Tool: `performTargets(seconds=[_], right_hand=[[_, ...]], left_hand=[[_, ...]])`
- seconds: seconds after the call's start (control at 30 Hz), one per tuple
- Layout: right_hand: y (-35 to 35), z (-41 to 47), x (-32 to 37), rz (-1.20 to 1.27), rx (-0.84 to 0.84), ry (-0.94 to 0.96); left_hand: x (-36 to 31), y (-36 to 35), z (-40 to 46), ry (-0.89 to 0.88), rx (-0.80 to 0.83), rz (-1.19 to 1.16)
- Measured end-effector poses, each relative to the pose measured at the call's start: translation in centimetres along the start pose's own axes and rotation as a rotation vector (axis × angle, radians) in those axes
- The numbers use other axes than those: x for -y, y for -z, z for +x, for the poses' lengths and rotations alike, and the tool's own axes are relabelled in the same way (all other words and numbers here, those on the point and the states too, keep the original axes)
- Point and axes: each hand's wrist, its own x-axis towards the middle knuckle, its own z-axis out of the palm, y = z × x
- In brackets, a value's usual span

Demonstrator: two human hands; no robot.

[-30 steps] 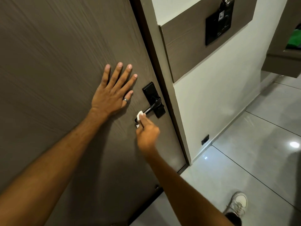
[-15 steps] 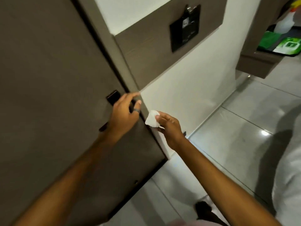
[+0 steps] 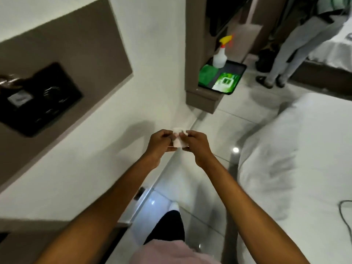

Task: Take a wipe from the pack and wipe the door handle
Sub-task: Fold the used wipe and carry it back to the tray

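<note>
A small white wipe [image 3: 178, 139] is pinched between both hands in front of me, at mid frame. My left hand [image 3: 159, 144] grips its left side and my right hand [image 3: 197, 145] grips its right side. The green wipe pack [image 3: 225, 82] lies on a black tray [image 3: 241, 72] on a low shelf ahead. The door and its handle are out of view.
A white spray bottle [image 3: 220, 58] with a yellow top and a green cloth [image 3: 207, 75] share the tray. A black wall panel [image 3: 38, 100] is at left. A white bed [image 3: 297, 159] fills the right. Another person's legs [image 3: 291, 52] stand at the back right.
The view has swung right, away from the door. My left hand left the door handle and joined my right hand on the wipe, which now sits between both.
</note>
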Motion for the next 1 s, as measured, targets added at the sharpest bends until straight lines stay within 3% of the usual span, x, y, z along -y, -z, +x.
performTargets(seconds=[0.23, 0.4, 0.53, 0.63, 0.73, 0.83, 1.0], right_hand=[[11.3, 17.6, 6.2, -0.039, -0.085, -0.055], [19.7, 34.4, 13.6, -0.066, -0.192, -0.183], [22.7, 39.1, 15.2, -0.193, -0.288, -0.149], [26.9, 45.0, 16.8, -0.303, -0.362, -0.140], [32.7, 53.2, 18.5, -0.509, -0.329, -0.151], [37.0, 59.7, 19.5, -0.684, -0.240, -0.148], [40.7, 68.8, 20.1, -0.833, -0.116, -0.195]], left_hand=[[-4.2, -12.2, 18.6, 0.047, 0.054, -0.119], [-10.8, -21.4, 34.1, 0.007, 0.051, -0.045], [-11.7, -23.5, 37.9, -0.137, 0.051, 0.182], [-12.1, -26.4, 42.8, -0.349, 0.009, 0.610], [-12.3, -31.1, 48.8, -0.501, -0.057, 1.017], [-12.2, -35.6, 52.7, -0.464, -0.105, 1.210], [-11.5, -41.0, 56.8, -0.306, -0.161, 1.241]])
